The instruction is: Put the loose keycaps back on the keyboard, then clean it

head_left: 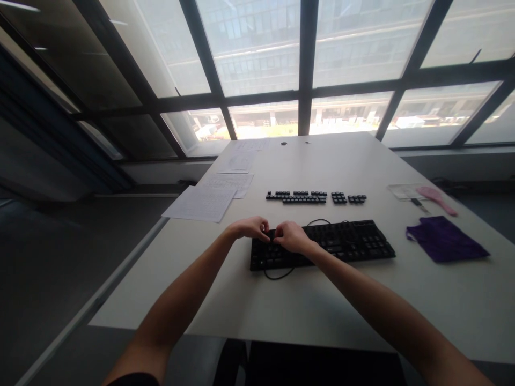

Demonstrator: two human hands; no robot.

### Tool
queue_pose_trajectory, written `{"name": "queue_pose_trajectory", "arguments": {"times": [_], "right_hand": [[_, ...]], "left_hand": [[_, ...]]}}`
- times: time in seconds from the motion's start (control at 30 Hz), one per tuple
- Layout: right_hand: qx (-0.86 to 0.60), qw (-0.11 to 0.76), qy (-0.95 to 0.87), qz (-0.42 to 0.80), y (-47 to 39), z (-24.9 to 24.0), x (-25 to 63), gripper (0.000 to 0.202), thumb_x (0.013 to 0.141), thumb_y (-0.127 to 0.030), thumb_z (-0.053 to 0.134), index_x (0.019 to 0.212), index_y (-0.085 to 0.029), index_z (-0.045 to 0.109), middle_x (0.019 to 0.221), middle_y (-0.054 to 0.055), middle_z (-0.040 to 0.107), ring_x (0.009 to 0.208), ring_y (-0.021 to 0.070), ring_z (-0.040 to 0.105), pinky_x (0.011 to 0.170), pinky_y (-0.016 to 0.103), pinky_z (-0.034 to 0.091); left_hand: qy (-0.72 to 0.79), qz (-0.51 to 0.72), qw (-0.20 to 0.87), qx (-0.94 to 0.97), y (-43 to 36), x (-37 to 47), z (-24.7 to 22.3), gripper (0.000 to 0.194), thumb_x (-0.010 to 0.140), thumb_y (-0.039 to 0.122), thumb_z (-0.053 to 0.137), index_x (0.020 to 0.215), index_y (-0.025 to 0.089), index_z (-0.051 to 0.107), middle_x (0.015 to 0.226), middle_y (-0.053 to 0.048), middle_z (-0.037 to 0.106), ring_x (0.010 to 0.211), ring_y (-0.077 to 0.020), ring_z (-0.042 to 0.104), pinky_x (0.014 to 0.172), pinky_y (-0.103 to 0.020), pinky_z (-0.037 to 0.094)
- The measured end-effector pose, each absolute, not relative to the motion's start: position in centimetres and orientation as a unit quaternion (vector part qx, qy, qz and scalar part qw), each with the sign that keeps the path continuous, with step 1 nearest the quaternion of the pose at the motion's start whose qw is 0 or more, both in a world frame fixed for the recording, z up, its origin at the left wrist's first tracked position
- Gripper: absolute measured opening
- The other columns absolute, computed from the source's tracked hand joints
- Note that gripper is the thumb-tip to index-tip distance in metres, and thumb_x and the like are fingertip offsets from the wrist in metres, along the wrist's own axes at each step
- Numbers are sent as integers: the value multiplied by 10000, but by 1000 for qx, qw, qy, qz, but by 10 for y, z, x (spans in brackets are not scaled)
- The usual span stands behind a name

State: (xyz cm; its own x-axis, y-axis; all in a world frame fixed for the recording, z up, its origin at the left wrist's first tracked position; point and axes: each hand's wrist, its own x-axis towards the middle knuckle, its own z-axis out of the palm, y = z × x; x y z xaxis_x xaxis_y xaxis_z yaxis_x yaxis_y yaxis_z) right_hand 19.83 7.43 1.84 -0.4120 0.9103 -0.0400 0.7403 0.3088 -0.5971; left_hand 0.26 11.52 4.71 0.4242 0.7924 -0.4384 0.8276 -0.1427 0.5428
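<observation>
A black full-size keyboard (341, 241) lies in front of me on the white table. Both hands are over its upper left part. My left hand (252, 228) is at the keyboard's left back corner, fingers curled in and thumb bent towards them. Close by on its right, my right hand (292, 237) has thumb and fingertips pinched together low over the keys. Whatever lies between the fingertips of either hand is too small and dark to make out. Behind the keyboard, loose black keycaps (304, 200) stand in rows, with smaller groups of keycaps (338, 198) to their right.
Printed papers (201, 203) lie along the table's left edge. At the right are a purple cloth pouch (446, 240), a pink hairbrush-like object (436, 197) and a small tool (420, 205). A black cable (279, 277) loops out before the keyboard. Windows stand beyond the table (341, 166).
</observation>
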Motion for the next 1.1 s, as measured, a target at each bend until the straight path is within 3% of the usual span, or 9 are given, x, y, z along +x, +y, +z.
{"name": "queue_pose_trajectory", "arguments": {"times": [0.17,0.33,0.47,0.67,0.9,1.1], "right_hand": [[-574,212,-759,223,113,15,222,240,912,-201,571,1024,-193,784,979,80,766,924,204,683,808,266,457],[-603,180,-773,83,159,13,240,357,983,-188,463,1244,-187,705,1191,134,671,1122,246,597,924,299,438],[-570,133,-809,50,178,8,235,354,995,-181,437,1206,-191,720,1177,151,626,1136,265,547,934,318,430],[-548,131,-825,52,185,3,227,325,994,-176,446,1037,-157,768,1138,161,621,1107,273,532,918,333,426],[-517,157,-837,90,179,5,231,258,974,-161,530,931,-162,785,1065,136,684,1084,249,556,900,306,423],[-512,179,-833,115,164,9,235,170,915,-128,614,936,-146,782,989,105,728,997,207,620,880,272,424]], "left_hand": [[568,146,227,777,137,16,40,196,866,303,670,936,152,775,881,-54,753,798,-175,659,760,-271,506],[566,196,117,792,166,50,23,256,906,242,657,1133,199,767,1137,-85,721,1079,-237,612,1025,-352,447],[557,170,38,812,189,64,10,258,888,228,690,1129,248,778,1124,-82,704,1115,-263,571,1007,-362,460],[546,149,25,824,201,64,1,192,915,223,650,1011,235,815,1097,-88,708,1077,-257,560,955,-350,470],[501,178,98,841,194,62,3,151,881,185,677,942,209,813,1044,-75,757,1054,-243,577,1012,-371,431],[522,195,119,822,170,54,15,110,847,257,726,884,204,815,917,-68,774,926,-229,624,945,-345,453]]}}
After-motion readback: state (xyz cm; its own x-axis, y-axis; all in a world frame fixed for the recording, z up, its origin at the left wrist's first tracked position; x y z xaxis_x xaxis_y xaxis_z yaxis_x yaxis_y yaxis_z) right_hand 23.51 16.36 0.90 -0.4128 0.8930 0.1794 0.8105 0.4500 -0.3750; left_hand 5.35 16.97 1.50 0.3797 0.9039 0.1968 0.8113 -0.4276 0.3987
